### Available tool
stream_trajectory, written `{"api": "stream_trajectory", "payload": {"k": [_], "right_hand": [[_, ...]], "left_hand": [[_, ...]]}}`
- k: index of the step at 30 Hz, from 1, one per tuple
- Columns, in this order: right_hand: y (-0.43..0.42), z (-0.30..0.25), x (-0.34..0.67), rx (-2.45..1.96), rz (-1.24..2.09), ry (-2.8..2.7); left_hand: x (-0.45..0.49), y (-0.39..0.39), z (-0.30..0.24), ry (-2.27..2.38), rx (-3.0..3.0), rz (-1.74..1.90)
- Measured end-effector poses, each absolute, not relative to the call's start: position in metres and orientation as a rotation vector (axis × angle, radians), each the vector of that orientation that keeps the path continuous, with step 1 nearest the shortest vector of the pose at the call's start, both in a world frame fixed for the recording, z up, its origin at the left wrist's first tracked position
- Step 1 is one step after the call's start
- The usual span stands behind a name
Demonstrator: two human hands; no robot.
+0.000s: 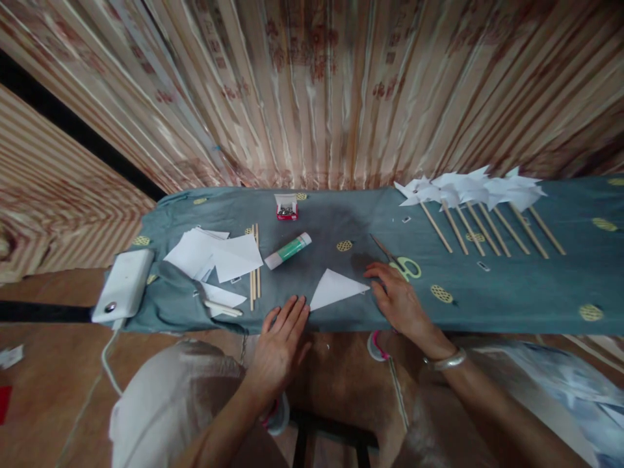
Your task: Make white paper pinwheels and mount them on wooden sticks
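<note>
Now open, flat hands: left hand (280, 338) beside the paper triangle (336, 288), right hand (397, 296) at its tip, scissors (402, 263) close behind.

Dim, soft light; edges warped and blurred.

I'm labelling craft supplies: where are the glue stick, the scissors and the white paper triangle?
glue stick (291, 249): head view, on its green label.
scissors (392, 259): head view, where the blades meet the handles.
white paper triangle (335, 288): head view, middle of the sheet.
</note>
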State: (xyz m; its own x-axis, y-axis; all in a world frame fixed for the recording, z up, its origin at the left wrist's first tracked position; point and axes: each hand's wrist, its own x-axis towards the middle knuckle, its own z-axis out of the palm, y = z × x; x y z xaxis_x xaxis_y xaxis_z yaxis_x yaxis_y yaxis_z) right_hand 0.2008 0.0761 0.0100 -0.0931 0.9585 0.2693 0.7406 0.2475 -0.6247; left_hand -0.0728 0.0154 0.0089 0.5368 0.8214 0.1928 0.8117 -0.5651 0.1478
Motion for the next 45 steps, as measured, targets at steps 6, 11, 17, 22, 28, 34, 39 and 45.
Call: {"api": "stream_trajectory", "payload": {"k": [6, 11, 17, 22, 28, 34, 39, 45], "right_hand": [[0.08, 0.018, 0.195, -1.491, 0.629, -1.873], [0.086, 0.017, 0.182, -1.478, 0.733, -1.956], [0.09, 0.028, 0.174, -1.38, 0.851, -1.919], [0.089, 0.05, 0.176, -1.277, 0.824, -1.876], [0.093, 0.066, 0.175, -1.222, 0.769, -1.813], [0.098, 0.068, 0.186, -1.241, 0.697, -1.802], [0.102, 0.063, 0.226, -1.735, 0.224, -1.813], [0.098, 0.046, 0.252, -2.091, -0.032, -2.198]], "left_hand": [[-0.06, 0.018, 0.012, 1.469, 2.528, 0.571], [-0.051, 0.027, 0.019, 1.422, 2.319, 0.648], [-0.05, 0.033, 0.023, 1.408, 1.852, 0.86], [-0.044, 0.055, 0.039, 1.318, 1.281, 1.011], [-0.034, 0.076, 0.065, 1.189, 0.97, 0.815], [-0.031, 0.085, 0.066, 1.172, 0.886, 0.862], [-0.026, 0.105, 0.07, 1.164, 0.881, 0.994], [-0.02, 0.113, 0.064, 1.193, 0.899, 1.08]]}}
